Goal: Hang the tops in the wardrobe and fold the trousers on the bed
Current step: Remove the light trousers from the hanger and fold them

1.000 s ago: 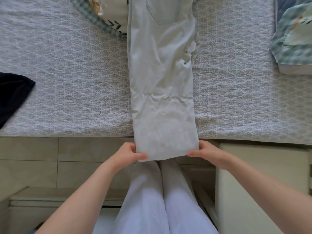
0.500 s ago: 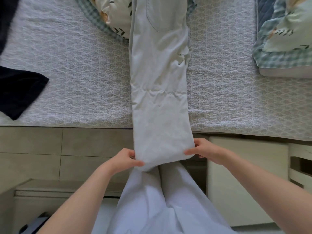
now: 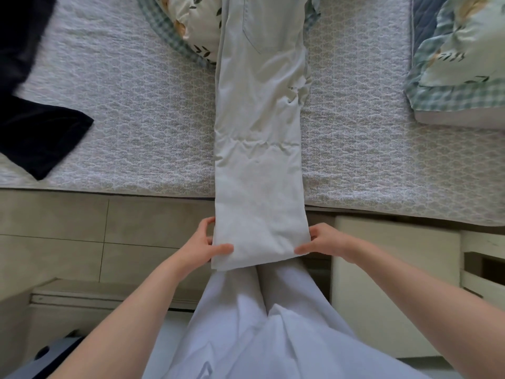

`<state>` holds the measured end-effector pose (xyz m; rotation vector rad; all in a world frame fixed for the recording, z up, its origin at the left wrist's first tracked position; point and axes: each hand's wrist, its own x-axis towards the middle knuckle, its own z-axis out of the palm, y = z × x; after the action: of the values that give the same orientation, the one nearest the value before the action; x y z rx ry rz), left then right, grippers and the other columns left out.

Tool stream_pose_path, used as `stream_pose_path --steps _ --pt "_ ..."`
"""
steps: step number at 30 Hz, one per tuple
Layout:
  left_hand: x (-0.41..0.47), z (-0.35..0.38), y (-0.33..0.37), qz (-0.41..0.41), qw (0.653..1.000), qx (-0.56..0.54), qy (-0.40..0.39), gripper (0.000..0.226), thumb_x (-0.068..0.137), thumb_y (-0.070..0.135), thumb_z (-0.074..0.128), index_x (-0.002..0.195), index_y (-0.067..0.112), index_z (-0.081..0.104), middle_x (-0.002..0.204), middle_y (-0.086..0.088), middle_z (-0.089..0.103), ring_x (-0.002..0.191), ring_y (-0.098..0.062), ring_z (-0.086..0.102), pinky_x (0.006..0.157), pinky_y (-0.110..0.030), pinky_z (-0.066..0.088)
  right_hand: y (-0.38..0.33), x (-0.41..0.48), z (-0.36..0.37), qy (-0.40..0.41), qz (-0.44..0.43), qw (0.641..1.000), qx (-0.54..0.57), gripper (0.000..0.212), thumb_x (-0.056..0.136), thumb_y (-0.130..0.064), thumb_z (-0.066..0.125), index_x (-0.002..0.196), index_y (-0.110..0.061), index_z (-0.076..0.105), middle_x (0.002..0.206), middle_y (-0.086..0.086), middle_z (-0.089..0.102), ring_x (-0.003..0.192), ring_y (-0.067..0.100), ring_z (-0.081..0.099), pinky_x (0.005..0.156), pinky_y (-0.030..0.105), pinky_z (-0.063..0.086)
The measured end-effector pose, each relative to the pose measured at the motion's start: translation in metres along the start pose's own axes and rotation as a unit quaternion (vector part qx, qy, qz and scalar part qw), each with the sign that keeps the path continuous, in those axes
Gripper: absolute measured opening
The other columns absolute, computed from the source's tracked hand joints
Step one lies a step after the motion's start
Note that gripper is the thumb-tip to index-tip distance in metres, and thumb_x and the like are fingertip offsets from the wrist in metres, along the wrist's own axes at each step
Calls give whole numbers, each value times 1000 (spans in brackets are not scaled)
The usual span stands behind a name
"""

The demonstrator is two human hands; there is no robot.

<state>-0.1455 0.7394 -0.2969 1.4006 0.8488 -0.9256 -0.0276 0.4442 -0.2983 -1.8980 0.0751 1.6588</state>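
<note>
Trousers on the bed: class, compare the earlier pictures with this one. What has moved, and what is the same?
The pale trousers have slid toward the person: their hem end now hangs further past the edge of the bed. Nothing was grasped or released: the left hand and right hand still pinch the hem's two corners. The trousers stay stretched lengthwise, unfolded; the dark garment remains on the bed.

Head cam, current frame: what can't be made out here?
Head view only.
1. trousers: waistband end cut off by the top edge.
2. left hand, right hand: they pinch the hem; fingertips underneath are hidden by the cloth.
3. dark garment: cut off by the left edge, so top or trousers cannot be told.
4. pillow: partly covered by the trousers, partly cut by the top edge.
5. Wardrobe: not in view.
</note>
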Motion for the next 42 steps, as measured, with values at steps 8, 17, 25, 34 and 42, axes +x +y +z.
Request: stream_pose_path --steps 8,17,25,34,42 --pt "-10 13 -10 -9 998 9 -57 35 83 17 77 117 16 69 112 5 74 106 -13 69 99 -35 51 4 -10 5 15 -50 998 35 46 77 0 71 118 -18 63 115 -2 69 108 13 63 98 28 49" --pt "-18 20 -5 8 997 -78 17 52 97 12 59 138 26 31 118 -6 70 98 -19 70 77 -36 57 2 -25 1 -39 -27 988 147 24 85 -17 72 109 -16 71 107 -1 74 101 16 70 87 28 55" --pt "-33 32 -25 18 983 -9 184 21 88 25 71 99 11 60 101 -5 64 94 -22 61 83 -43 54 11 -44 21 -61 -39 975 210 38 87 -8 62 114 -34 66 114 8 67 86 22 58 72 39 48" --pt "-36 38 -20 -44 980 -24 191 30 81 29 79 89 5 62 95 -8 66 76 -18 58 64 -28 53 19 -51 35 -25 -73 952 296 49 93 3 51 123 -35 57 115 4 68 91 22 66 76 42 50" --pt "-32 39 -29 -59 982 -56 172 29 77 27 83 93 7 69 96 -5 69 88 -21 62 82 -35 53 27 -49 34 -24 -44 953 298 35 87 4 61 114 -18 68 105 10 72 88 25 62 72 39 41"
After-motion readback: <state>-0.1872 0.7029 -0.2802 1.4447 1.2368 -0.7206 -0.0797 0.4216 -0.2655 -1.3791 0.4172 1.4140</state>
